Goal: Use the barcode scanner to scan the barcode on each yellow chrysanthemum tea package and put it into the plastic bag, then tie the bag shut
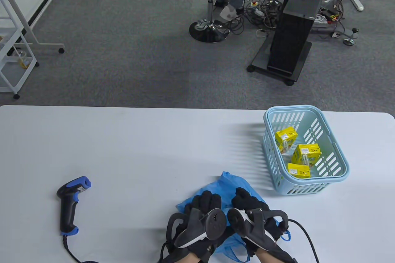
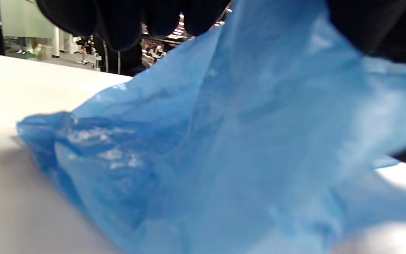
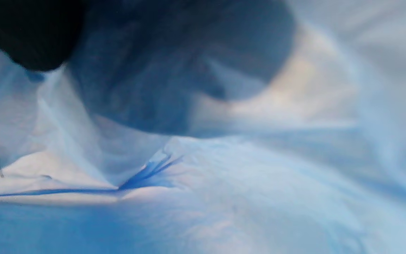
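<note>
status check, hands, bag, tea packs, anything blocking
Left hand and right hand both grip the blue bag. Three tea packages in basket. Scanner idle, far left. Nothing blocking.

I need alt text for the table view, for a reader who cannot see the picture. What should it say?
Two gloved hands, left hand and right hand, grip a crumpled blue plastic bag at the near edge of a white table. A barcode scanner lies to the left; a light blue basket on the right holds three yellow tea packages.
</note>
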Tool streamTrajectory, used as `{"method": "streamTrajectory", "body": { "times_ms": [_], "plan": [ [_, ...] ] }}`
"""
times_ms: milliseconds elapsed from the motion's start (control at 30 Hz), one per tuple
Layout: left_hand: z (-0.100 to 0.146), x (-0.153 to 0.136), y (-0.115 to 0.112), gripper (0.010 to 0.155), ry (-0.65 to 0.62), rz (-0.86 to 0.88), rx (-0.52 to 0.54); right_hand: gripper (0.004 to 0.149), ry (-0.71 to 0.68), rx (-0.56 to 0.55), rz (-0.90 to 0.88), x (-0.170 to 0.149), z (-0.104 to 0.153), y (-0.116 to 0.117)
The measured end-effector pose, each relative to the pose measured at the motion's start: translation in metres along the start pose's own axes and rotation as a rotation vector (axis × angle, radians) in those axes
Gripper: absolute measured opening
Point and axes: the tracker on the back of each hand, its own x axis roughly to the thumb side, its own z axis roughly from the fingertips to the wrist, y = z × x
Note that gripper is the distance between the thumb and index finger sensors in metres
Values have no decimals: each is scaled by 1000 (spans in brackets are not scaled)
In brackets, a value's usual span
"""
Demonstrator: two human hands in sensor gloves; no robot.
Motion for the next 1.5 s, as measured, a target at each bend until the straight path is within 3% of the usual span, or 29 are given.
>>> {"method": "streamTrajectory", "body": {
  "times_ms": [133, 367, 500, 567, 633, 667, 700, 833, 967, 1033, 1067, 1100, 1133, 1200, 1233, 1367, 1500],
  "plan": [
    [-2, -11, 1, 78, 63, 45, 29, 46, -12, 35, -61, 0, 1, 3],
    [-8, -39, 1, 49, 268, -111, 120, 46, -60, 125, 41, 0, 1, 11],
    [-5, -45, 6, 49, 282, -215, 145, 38, -50, 161, -40, -6, -1, 16],
    [-5, -46, 6, 48, 268, -211, 151, 42, -39, 154, -56, -7, -2, 16],
    [-6, -47, 6, 44, 248, -210, 161, 53, -40, 139, -42, -8, -2, 17],
    [-6, -48, 4, 41, 238, -213, 153, 72, -57, 167, -24, -8, -2, 20],
    [-7, -48, 4, 39, 234, -213, 144, 73, -57, 184, -4, -8, -1, 21],
    [-8, -49, 0, 37, 210, -195, 117, 46, -77, 214, 37, -9, 0, 29],
    [-10, -46, -3, 30, 151, -190, 171, 37, -82, 237, 44, -9, 0, 31],
    [-11, -46, -3, 37, 155, -209, 160, 34, -83, 263, 48, -9, 0, 33],
    [-12, -46, -3, 51, 152, -210, 133, 35, -84, 273, 40, -10, -1, 34],
    [-13, -46, -4, 63, 158, -214, 87, 38, -74, 270, 23, -12, -1, 35],
    [-13, -45, -6, 65, 166, -218, 52, 46, -64, 264, 15, -13, -2, 36],
    [-13, -44, -7, 59, 134, -206, 52, 70, -59, 296, 5, -16, -3, 38],
    [-13, -44, -7, 52, 123, -209, 52, 70, -59, 287, 5, -16, -3, 38],
    [-15, -41, -6, 38, 113, -234, 82, 45, -50, 219, 20, -16, -3, 37],
    [-16, -42, -9, 39, 110, -235, 57, 39, -65, 228, 44, -16, -1, 37]
  ]
}}
